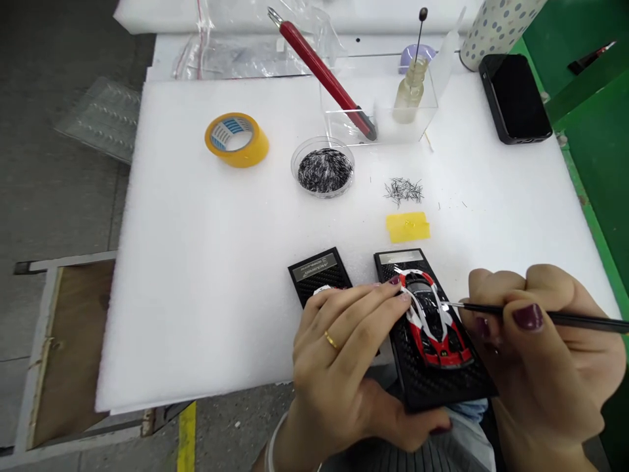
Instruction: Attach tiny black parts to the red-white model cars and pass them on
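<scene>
A red, white and black model car sits on a black carbon-patterned display base at the table's front edge. My left hand grips this base, thumb under its near end, fingertips along the car's left side. In my right hand a thin black-handled brush is pinched. Its fine tip reaches the car's right side near the cabin; whether it touches is too small to tell. Partly hidden under my left hand lies a second display base with another car on it.
Behind the bases are a yellow tape piece, loose black slivers and a round dish of more slivers. Yellow tape roll, red pen-like tool, clear box with a small bottle, and phone stand farther back.
</scene>
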Action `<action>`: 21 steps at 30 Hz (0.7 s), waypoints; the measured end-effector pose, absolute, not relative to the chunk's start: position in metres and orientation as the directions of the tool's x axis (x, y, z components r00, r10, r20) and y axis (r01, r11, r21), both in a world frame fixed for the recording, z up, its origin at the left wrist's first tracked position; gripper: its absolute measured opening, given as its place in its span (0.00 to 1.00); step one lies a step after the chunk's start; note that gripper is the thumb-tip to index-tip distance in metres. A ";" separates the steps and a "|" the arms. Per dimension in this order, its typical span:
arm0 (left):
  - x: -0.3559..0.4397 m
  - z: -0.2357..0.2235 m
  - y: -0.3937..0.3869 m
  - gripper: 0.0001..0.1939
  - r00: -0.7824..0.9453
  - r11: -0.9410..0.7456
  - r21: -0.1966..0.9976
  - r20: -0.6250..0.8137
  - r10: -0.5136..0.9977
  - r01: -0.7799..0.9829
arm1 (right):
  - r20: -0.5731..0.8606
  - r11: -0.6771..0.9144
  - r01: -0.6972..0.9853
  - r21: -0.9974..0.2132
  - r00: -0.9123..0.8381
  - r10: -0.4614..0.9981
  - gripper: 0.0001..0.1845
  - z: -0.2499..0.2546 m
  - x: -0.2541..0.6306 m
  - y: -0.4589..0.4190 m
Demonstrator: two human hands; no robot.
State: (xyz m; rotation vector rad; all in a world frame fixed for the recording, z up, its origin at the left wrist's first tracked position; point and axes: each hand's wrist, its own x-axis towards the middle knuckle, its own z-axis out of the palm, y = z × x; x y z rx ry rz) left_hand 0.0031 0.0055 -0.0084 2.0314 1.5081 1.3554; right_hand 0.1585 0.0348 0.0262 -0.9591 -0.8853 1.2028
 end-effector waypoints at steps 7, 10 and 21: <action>0.002 -0.007 0.003 0.33 0.018 -0.418 0.684 0.510 0.860 0.598 | 0.146 0.196 -0.269 -0.943 0.196 0.970 0.07 0.017 0.155 0.030; 0.003 -0.009 0.003 0.33 0.010 -0.414 0.683 0.512 0.859 0.602 | 0.149 0.196 -0.268 -0.943 0.186 0.971 0.07 0.016 0.155 0.030; 0.003 -0.010 0.005 0.33 0.006 -0.444 0.674 0.546 0.838 0.591 | 0.173 0.197 -0.218 -0.956 0.123 0.977 0.07 0.017 0.157 0.030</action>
